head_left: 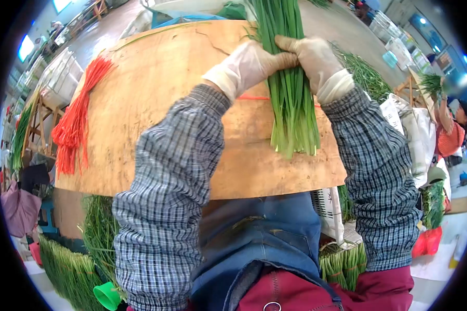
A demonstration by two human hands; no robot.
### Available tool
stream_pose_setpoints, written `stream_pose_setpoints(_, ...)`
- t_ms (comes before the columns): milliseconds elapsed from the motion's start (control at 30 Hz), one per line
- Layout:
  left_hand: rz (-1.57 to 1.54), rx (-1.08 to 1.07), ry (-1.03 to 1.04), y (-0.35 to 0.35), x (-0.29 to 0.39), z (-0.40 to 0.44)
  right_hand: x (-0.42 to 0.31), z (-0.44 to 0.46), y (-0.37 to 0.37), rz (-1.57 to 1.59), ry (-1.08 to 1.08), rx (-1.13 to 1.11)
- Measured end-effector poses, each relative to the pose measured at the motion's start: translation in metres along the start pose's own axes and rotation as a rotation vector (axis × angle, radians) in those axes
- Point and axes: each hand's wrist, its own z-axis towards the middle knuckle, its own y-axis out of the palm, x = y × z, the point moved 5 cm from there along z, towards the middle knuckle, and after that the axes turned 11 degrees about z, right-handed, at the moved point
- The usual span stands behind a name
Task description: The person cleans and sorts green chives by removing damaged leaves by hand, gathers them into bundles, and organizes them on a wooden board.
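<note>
A thick bunch of green chives (pixel 293 111) stands across the right part of the wooden board (pixel 166 109), its pale cut ends towards me. My left hand (pixel 246 63), in a whitish glove, is closed on the bunch from the left, thumb across its front. From the other side my right hand (pixel 312 58), gloved too, grips it at about the same height. The fingers behind the leaves are hidden. A thin red strip (pixel 253 97) runs along the board and passes behind the bunch.
A heap of red ties (pixel 80 119) hangs over the board's left edge. Bundled chives (pixel 70 272) stand on the floor at lower left, with more bundles (pixel 345 264) at lower right. Loose greens (pixel 366 75) lie beyond my right arm. Another person (pixel 449 127) works at far right.
</note>
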Motion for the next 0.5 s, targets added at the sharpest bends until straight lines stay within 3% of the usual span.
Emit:
stream_pose_setpoints(33, -0.082, 0.012, 0.047, 0.012, -0.004, 0.009, 0.009, 0.006, -0.012, 0.014, 0.039, 0.062)
stream_pose_setpoints(67, -0.069, -0.048, -0.086, 0.026, -0.017, 0.015, 0.020, 0.011, -0.024, 0.030, 0.079, 0.123)
stream_pose_setpoints(100, -0.146, -0.061, -0.096, 0.038, -0.023, 0.019, 0.033, 0.019, -0.039, -0.027, 0.031, 0.105)
stream_pose_setpoints(133, -0.224, -0.074, -0.107, 0.048, -0.025, 0.022, 0.044, 0.018, -0.047, 0.066, 0.135, 0.239)
stream_pose_setpoints(167, -0.237, -0.119, -0.228, 0.058, -0.032, 0.023, 0.050, 0.021, -0.057, 0.025, 0.143, 0.261)
stream_pose_setpoints(300, -0.107, -0.087, -0.275, 0.082, -0.051, 0.033, 0.080, 0.028, -0.082, -0.071, 0.172, 0.312)
stream_pose_setpoints(400, -0.126, 0.099, -0.255, 0.093, -0.068, 0.031, 0.100, 0.035, -0.089, -0.184, 0.131, 0.379)
stream_pose_setpoints(433, -0.142, 0.167, -0.213, 0.094, -0.068, 0.026, 0.094, 0.034, -0.089, -0.440, 0.061, 0.365)
stream_pose_setpoints(500, 0.085, 0.261, -0.290, 0.088, -0.077, 0.019, 0.085, 0.023, -0.083, -0.610, -0.008, 0.481)
